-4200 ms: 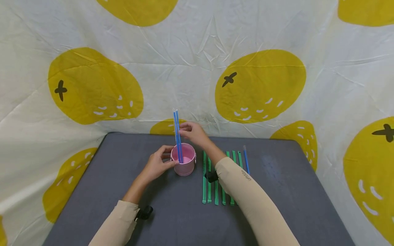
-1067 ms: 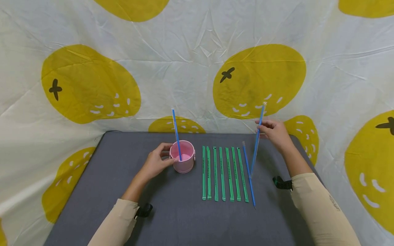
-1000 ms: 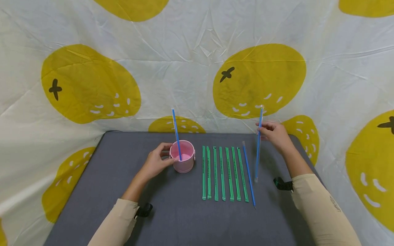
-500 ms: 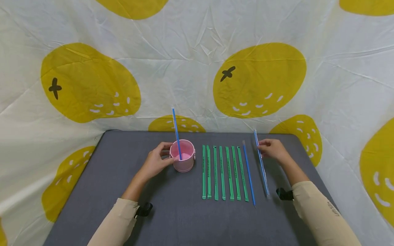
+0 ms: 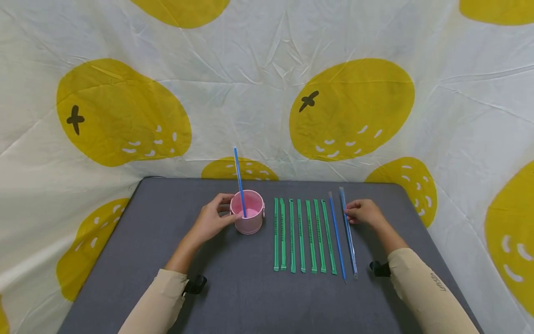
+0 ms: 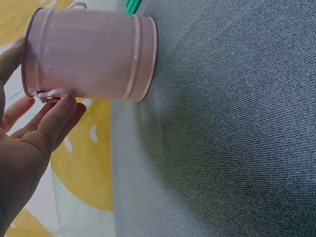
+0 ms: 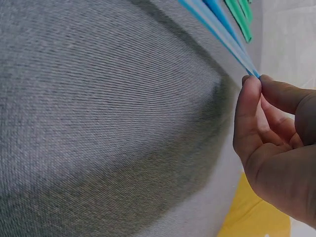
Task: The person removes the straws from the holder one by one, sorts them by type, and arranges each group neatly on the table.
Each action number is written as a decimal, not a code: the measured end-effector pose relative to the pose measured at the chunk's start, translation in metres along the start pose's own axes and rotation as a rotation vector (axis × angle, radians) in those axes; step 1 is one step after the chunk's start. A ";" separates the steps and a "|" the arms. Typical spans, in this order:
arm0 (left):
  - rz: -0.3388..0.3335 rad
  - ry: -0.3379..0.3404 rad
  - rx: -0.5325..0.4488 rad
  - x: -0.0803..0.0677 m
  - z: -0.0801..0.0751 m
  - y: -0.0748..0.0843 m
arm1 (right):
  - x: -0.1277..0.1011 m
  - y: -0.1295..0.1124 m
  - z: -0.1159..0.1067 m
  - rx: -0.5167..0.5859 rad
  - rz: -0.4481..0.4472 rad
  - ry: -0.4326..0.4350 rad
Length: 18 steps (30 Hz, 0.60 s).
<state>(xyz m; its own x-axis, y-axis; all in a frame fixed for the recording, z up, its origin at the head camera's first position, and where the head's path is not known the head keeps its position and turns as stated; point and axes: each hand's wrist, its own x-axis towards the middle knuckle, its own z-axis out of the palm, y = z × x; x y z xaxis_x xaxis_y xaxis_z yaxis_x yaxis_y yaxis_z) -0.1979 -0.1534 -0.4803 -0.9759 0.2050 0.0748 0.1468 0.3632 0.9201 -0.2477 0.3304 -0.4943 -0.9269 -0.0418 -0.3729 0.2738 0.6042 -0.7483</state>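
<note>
My left hand (image 5: 212,221) grips a small pink bucket (image 5: 249,227) at its rim, thumb on the near side and fingers by the handle lug. One blue straw (image 5: 238,174) in a clear wrapper leans upright inside the bucket. Between thumb and fingertips, my right hand (image 5: 367,213) pinches another clear-wrapped blue straw (image 5: 348,239), low over the table at the right. In the right wrist view this straw (image 7: 217,24) runs away from the fingertips. Just left of it lies a further blue straw (image 5: 337,236), with a pointed near end.
Several green paper-wrapped straws (image 5: 302,236) lie side by side between the bucket and the blue straws. The grey table (image 5: 250,292) ends at the back against a white cloth (image 5: 246,111) printed with yellow fruit.
The right hand took a blue straw out of the bucket, carried it right, and lowered it from upright to nearly flat beside the other blue straw. The left hand stays at the bucket.
</note>
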 end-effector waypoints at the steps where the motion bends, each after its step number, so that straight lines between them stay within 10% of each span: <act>1: 0.000 0.001 0.002 0.001 0.000 -0.002 | 0.001 0.001 0.001 0.002 0.001 -0.001; 18: 0.007 0.001 0.026 0.000 -0.002 -0.003 | 0.001 0.005 0.014 0.022 0.041 -0.017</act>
<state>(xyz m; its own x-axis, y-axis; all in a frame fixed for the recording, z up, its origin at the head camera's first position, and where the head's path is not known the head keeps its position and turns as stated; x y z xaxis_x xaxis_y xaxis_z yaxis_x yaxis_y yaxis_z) -0.1988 -0.1564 -0.4823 -0.9750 0.2067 0.0816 0.1578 0.3857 0.9090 -0.2436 0.3221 -0.5062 -0.9103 -0.0313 -0.4127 0.3170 0.5882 -0.7440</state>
